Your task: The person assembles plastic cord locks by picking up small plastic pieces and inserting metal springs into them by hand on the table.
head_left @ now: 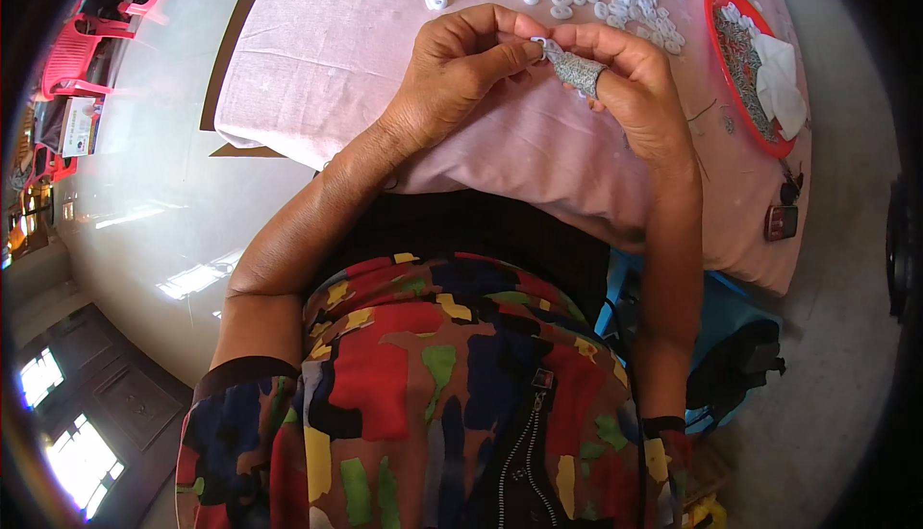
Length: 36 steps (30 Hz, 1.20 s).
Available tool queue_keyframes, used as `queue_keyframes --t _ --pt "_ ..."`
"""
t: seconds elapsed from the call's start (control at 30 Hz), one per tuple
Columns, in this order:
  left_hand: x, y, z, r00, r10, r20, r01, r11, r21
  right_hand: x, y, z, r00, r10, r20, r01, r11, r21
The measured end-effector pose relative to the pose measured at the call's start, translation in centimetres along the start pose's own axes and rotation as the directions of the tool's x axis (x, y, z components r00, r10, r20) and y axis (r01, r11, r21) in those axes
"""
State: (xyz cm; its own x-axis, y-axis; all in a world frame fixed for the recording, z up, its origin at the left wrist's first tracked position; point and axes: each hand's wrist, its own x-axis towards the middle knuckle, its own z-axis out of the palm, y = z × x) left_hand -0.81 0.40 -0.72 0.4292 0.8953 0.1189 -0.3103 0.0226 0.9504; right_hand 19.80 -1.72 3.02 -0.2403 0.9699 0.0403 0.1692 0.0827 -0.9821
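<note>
Above the near part of the pink-covered table, my left hand point(452, 73) and my right hand point(636, 82) meet at the fingertips. Thumb and fingers of the left are pinched on a small white plastic piece point(541, 45), mostly hidden by the fingertips. My right fingers and thumb close on the same spot from the other side. A grey speckled sleeve point(579, 73) covers the right thumb. Just beyond the hands lies a loose spread of small white oval pieces point(625, 2), with a single white piece point(436, 0) farther left.
At the table's right, a red tray point(714, 24) holds many small metal parts, white pieces and a crumpled white cloth point(781, 87). A small dark red object point(781, 222) rests by the right edge of the pink cloth point(308, 58). Pink plastic chairs point(77, 53) stand far left.
</note>
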Motion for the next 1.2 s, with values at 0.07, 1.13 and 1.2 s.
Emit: queue_keyframes --t 0.07,1.13,1.2 --pt "-0.1 0.1 0.0 1.000 -0.017 -0.005 0.017 1.000 0.001 0.0 -0.3 0.1 0.999 0.047 -0.002 -0.047 0.999 0.007" --pt "-0.1 -0.1 0.3 0.994 -0.021 -0.104 0.030 0.996 0.082 0.2 0.4 -0.1 0.992 0.091 -0.086 -0.089 0.996 0.025" --pt "-0.1 -0.1 0.4 0.994 -0.043 -0.100 0.050 0.996 0.069 0.1 0.3 -0.1 0.992 0.095 -0.083 -0.093 0.995 0.021"
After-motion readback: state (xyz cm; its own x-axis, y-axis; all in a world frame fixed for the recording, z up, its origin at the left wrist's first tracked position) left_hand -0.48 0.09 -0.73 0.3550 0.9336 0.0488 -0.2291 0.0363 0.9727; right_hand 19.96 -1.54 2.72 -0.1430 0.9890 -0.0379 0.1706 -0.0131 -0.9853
